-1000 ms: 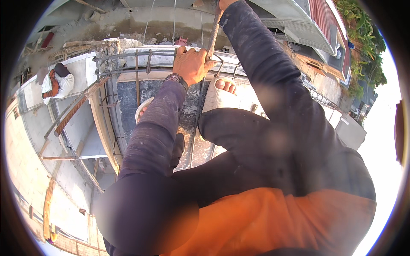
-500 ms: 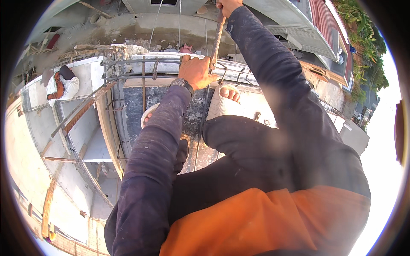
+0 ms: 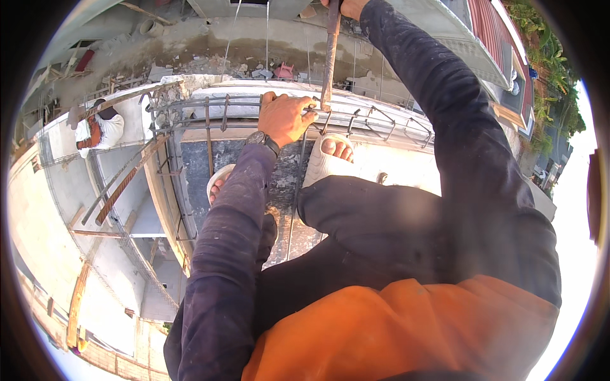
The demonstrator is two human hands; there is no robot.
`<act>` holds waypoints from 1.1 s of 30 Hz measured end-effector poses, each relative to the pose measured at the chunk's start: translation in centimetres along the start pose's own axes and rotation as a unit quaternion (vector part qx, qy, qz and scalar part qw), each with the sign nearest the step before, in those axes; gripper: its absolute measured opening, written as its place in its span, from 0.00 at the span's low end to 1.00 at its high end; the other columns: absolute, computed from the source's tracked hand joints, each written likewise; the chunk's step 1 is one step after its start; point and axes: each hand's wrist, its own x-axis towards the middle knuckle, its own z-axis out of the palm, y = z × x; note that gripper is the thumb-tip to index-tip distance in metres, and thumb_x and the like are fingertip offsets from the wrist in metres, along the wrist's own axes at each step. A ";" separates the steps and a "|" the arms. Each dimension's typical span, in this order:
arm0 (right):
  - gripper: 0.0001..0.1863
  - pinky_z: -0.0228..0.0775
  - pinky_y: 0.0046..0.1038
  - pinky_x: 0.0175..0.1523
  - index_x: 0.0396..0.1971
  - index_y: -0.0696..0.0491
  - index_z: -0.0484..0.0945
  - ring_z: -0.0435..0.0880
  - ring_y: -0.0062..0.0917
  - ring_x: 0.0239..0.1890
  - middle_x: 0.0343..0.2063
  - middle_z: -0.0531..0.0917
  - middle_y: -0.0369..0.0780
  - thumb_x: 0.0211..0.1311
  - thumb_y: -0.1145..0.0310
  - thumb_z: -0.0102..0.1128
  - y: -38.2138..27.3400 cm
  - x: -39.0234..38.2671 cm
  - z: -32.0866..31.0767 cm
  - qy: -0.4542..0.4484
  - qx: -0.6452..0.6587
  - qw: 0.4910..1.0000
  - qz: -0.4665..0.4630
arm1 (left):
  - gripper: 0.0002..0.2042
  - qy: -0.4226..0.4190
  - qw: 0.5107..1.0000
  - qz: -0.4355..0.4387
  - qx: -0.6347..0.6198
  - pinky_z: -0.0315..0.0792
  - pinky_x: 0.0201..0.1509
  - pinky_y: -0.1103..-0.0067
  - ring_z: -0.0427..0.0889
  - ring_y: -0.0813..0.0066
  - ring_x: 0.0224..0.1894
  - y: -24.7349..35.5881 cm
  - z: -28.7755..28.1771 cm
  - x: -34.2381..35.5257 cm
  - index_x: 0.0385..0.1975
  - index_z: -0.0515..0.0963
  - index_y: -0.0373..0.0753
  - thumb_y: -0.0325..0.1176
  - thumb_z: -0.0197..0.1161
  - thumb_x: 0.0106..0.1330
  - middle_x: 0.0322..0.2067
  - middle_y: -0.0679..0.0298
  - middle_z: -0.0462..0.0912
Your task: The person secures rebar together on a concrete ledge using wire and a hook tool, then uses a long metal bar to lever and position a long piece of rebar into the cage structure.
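My left hand [image 3: 287,119], with a dark watch on its wrist, is closed over the long steel rebars [image 3: 244,105] that run crosswise in front of me. My right hand [image 3: 349,7] is at the top edge, partly cut off, wrapped round a long rusty steel bar [image 3: 329,63]. That bar stands nearly upright, its lower end at the rebars just right of my left thumb. Bent wire-like steel stirrups [image 3: 382,124] sit along the rebars to the right. A thin straight rod [image 3: 297,203] reaches from near my left hand down between my legs.
My sandalled feet [image 3: 337,149] rest on a dark, worn board [image 3: 197,159] high above ground. At left, a person in white [image 3: 108,130] is beside unfinished walls, and rusty rebar ends [image 3: 121,190] jut out. Rubble and a pink chair [image 3: 284,71] lie below.
My right hand and the upper end of the rusty bar have moved a little to the right. The whole view has shifted slightly; my left hand stays on the rebars.
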 end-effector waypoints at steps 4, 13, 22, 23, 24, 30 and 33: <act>0.17 0.60 0.27 0.19 0.30 0.46 0.71 0.66 0.19 0.16 0.18 0.69 0.32 0.69 0.51 0.64 -4.5 -3.5 -3.9 0.015 -0.011 0.999 -0.049 | 0.18 -0.020 1.000 -0.005 0.010 0.60 0.54 0.62 0.83 0.63 0.40 0.0 0.2 0.4 0.48 0.85 0.51 0.56 0.63 0.69 0.30 0.65 0.88; 0.19 0.60 0.30 0.17 0.28 0.47 0.73 0.65 0.22 0.12 0.16 0.68 0.32 0.70 0.48 0.63 1.4 -0.6 -9.6 0.104 -0.029 0.994 -0.029 | 0.21 -0.045 0.999 -0.011 -0.005 0.78 0.37 0.64 0.87 0.57 0.34 1.3 0.0 2.5 0.39 0.88 0.45 0.58 0.68 0.63 0.30 0.59 0.88; 0.23 0.59 0.30 0.16 0.23 0.47 0.71 0.65 0.23 0.10 0.13 0.67 0.32 0.70 0.46 0.64 6.9 2.3 -11.4 0.087 -0.030 0.995 0.044 | 0.23 -0.087 0.995 -0.041 0.018 0.78 0.35 0.62 0.87 0.55 0.28 1.7 -0.6 2.7 0.39 0.88 0.45 0.60 0.66 0.65 0.21 0.57 0.85; 0.23 0.59 0.30 0.16 0.22 0.47 0.71 0.65 0.23 0.11 0.13 0.67 0.32 0.70 0.46 0.64 7.2 2.9 -11.3 0.099 -0.035 0.993 0.055 | 0.23 -0.082 0.996 -0.038 0.019 0.78 0.35 0.62 0.87 0.55 0.28 1.6 -0.5 2.7 0.39 0.88 0.44 0.61 0.66 0.65 0.21 0.57 0.85; 0.24 0.59 0.30 0.16 0.22 0.47 0.71 0.65 0.23 0.11 0.13 0.67 0.32 0.70 0.45 0.64 7.5 3.4 -11.2 0.088 -0.033 0.994 0.060 | 0.23 -0.076 0.996 -0.035 0.019 0.78 0.34 0.62 0.87 0.55 0.28 1.5 -0.4 2.6 0.39 0.88 0.44 0.61 0.66 0.64 0.21 0.57 0.85; 0.24 0.60 0.30 0.16 0.23 0.48 0.72 0.66 0.23 0.12 0.14 0.68 0.33 0.69 0.44 0.65 10.0 6.2 -11.4 0.073 -0.044 0.995 0.053 | 0.24 -0.069 0.997 -0.027 0.012 0.77 0.32 0.62 0.86 0.54 0.26 1.5 0.0 2.8 0.38 0.88 0.44 0.61 0.66 0.64 0.20 0.56 0.85; 0.23 0.61 0.30 0.17 0.25 0.49 0.74 0.67 0.24 0.13 0.15 0.69 0.33 0.69 0.46 0.65 10.4 6.0 -10.0 0.075 -0.068 0.993 0.061 | 0.24 -0.061 0.997 -0.032 0.024 0.77 0.31 0.63 0.85 0.54 0.25 1.6 -0.3 2.9 0.37 0.88 0.44 0.62 0.66 0.64 0.20 0.56 0.84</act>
